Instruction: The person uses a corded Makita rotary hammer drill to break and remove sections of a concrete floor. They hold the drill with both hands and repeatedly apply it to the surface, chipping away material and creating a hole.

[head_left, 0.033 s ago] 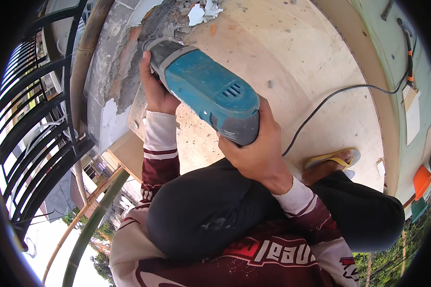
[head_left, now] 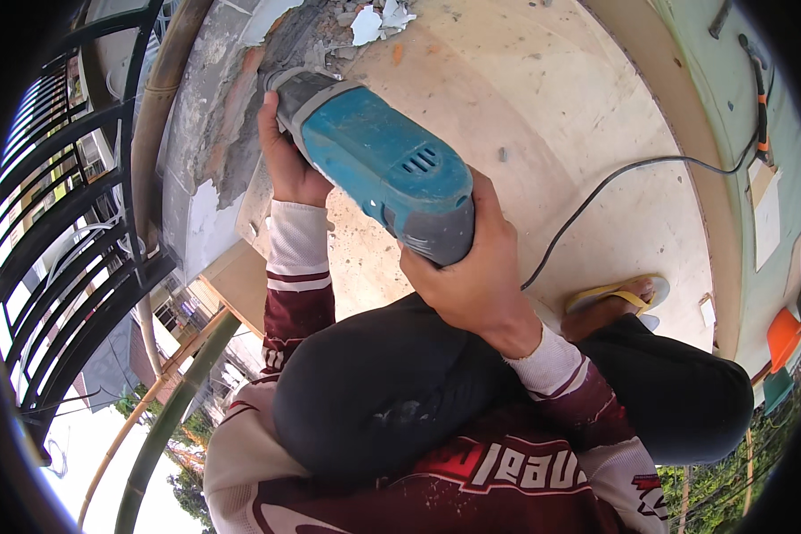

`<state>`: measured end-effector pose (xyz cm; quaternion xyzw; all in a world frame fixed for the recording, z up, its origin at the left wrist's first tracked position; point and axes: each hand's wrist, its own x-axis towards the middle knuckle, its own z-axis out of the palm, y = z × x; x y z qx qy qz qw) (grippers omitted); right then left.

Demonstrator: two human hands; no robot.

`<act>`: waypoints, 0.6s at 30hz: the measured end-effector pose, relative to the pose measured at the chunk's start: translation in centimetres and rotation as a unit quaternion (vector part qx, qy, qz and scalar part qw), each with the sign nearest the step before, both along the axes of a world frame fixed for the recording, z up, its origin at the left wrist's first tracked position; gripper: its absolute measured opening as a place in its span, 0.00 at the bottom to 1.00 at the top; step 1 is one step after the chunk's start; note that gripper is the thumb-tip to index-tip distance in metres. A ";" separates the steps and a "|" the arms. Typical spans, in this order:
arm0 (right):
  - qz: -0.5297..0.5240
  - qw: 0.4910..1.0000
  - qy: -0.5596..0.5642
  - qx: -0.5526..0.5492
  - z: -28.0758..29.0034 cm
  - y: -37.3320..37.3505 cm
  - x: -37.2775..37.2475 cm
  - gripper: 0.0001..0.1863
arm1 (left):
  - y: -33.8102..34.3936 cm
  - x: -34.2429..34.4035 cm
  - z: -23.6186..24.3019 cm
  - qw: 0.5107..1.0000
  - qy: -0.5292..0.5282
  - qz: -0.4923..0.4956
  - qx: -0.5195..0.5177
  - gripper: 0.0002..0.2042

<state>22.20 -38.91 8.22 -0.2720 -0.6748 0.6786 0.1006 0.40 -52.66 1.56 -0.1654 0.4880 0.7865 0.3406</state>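
A teal and dark-grey corded power tool [head_left: 374, 151] is gripped in both hands, its front end against broken, chipped masonry [head_left: 227, 133] with grey rubble. My left hand [head_left: 298, 169] is wrapped round the underside of the tool's front part, thumb along its side. My right hand [head_left: 472, 276] grips the rounded rear housing. The tip of the tool is hidden at the masonry. A black cord [head_left: 578, 209] runs from beneath my right hand across the pale board to the right.
Black metal railing [head_left: 71, 205] and bamboo poles [head_left: 187, 400] stand at left. The dusty pale board [head_left: 578, 107] carries loose white chips [head_left: 369, 27] and my sandalled foot [head_left: 618, 303]. An orange-and-black handled tool [head_left: 761, 116] and an orange object [head_left: 783, 338] sit along the right edge.
The tool and my right hand have shifted slightly up and to the left in the picture, with both grips unchanged.
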 end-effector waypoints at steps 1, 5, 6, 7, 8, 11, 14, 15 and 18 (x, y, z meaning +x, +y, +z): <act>0.005 1.000 -0.009 -0.010 0.6 -0.1 -0.9 0.37 | -0.5 -0.7 -0.4 0.999 -0.001 0.020 -0.029 0.30; 0.117 0.992 -0.034 0.037 0.4 -0.8 -4.8 0.40 | -2.1 -3.3 -2.0 0.992 -0.021 -0.036 0.115 0.31; 0.107 0.993 -0.034 0.026 0.5 -1.2 -4.9 0.41 | -2.4 -3.2 -2.1 0.989 -0.018 -0.053 0.140 0.31; 0.098 0.994 -0.043 0.017 0.3 -1.5 -4.6 0.40 | -2.8 -2.8 -2.1 0.979 -0.031 -0.080 0.184 0.31; 0.086 0.995 -0.052 0.013 0.1 -1.5 -4.0 0.40 | -2.7 -2.2 -2.0 0.993 -0.043 -0.027 0.107 0.31; 0.023 0.998 -0.043 -0.037 -1.9 0.3 -1.6 0.37 | -0.5 -0.4 -2.2 0.998 -0.042 0.033 0.041 0.31; -0.036 0.987 -0.042 -0.149 -4.4 3.8 1.9 0.29 | 2.8 3.0 -2.0 0.998 -0.051 0.030 0.011 0.29; -0.048 0.977 -0.057 -0.200 -5.1 4.8 3.1 0.30 | 3.9 4.0 -1.9 0.999 -0.027 0.011 0.027 0.27; -0.069 0.946 -0.079 -0.305 -6.9 6.8 5.8 0.31 | 6.7 5.9 -2.0 1.000 -0.028 -0.011 -0.004 0.23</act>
